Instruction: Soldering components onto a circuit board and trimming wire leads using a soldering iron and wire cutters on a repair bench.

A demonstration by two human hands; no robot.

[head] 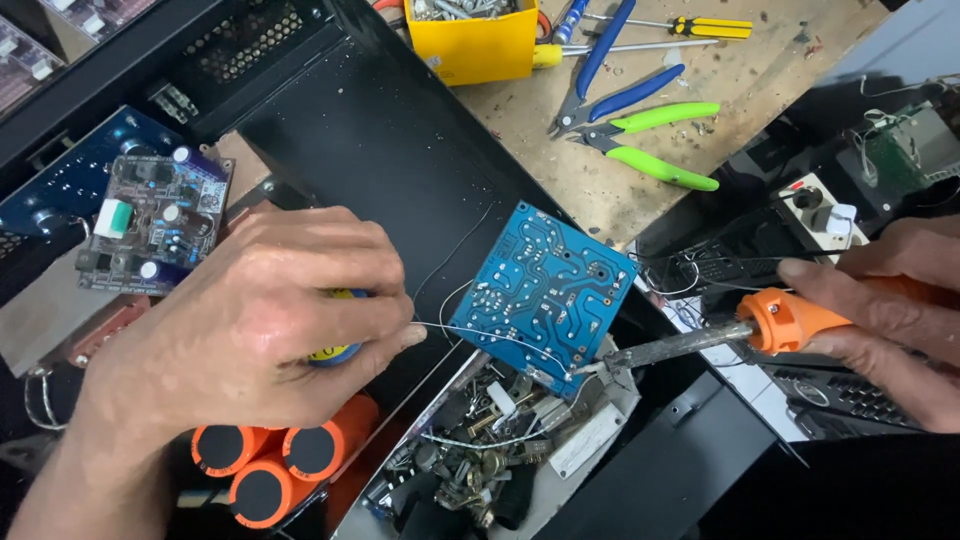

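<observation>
My left hand (250, 320) grips a spool of solder (335, 352) and feeds a thin solder wire (490, 335) toward the lower edge of a blue circuit board (545, 290), which lies tilted with its solder side up. My right hand (890, 310) holds an orange-handled soldering iron (790, 320); its metal tip (590, 368) touches the board's lower corner where the wire ends.
Under the board sits a tray of small loose parts (480, 450). Orange capacitors (270, 465) lie below my left hand. A black metal chassis (380, 150), a populated circuit board (150, 220), a yellow bin (475, 40), blue pliers (610, 85), green cutters (660, 140) and a yellow-handled screwdriver (700, 27) lie around.
</observation>
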